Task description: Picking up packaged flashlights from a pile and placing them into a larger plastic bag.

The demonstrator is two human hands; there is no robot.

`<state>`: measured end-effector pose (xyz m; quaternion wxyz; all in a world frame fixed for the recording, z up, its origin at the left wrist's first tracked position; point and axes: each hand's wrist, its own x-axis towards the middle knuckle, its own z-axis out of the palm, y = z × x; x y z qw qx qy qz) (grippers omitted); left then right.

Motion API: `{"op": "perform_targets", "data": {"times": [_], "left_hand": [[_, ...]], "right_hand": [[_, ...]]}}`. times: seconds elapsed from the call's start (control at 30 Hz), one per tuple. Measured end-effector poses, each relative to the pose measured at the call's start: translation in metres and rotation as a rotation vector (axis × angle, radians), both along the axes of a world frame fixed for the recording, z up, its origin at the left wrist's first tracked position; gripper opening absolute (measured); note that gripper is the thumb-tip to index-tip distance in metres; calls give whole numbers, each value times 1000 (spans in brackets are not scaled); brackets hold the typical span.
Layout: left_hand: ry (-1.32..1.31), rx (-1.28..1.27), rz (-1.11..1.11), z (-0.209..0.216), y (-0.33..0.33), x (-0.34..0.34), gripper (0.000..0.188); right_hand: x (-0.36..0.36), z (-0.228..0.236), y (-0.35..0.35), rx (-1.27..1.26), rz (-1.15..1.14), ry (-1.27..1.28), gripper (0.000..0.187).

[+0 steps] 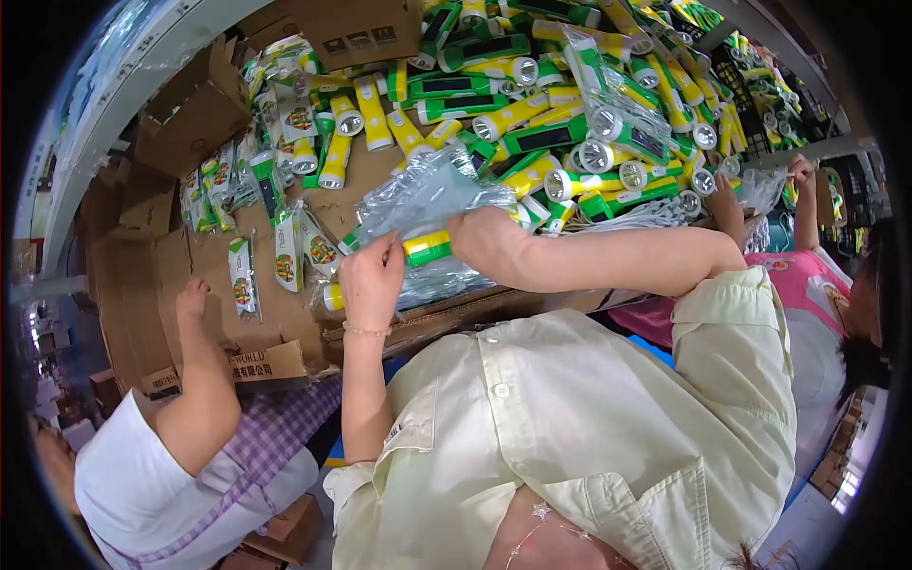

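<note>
My right hand (489, 245) is closed round one end of a yellow and green flashlight (427, 248), which points left, just over the work surface. Facing it, my left hand (372, 277) pinches with its fingertips at the edge of a clear plastic bag (391, 249), close to the flashlight's free end. How far the bag covers the flashlight I cannot tell. Beyond both hands lies a stack of clear plastic bags (432, 190). Under my left wrist, a yellow flashlight end (333, 296) pokes out.
Loose flashlights (527, 119) heap up across the far side. Bagged flashlights (288, 252) lie on the cardboard (204, 313) to my left, near a co-worker's hand (193, 299). Cardboard boxes (195, 114) stand far left. White cords (636, 217) and another co-worker's hands (727, 207) are at right.
</note>
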<state>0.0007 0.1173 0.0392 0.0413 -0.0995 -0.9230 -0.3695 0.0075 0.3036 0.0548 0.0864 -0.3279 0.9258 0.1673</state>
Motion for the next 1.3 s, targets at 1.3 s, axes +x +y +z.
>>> {"op": "perform_targets", "data": {"times": [1.3], "left_hand": [[-309,109,81,-30,1,4,20]], "right_hand": [[-5,103,74,-1993,-236,-407,8]]}}
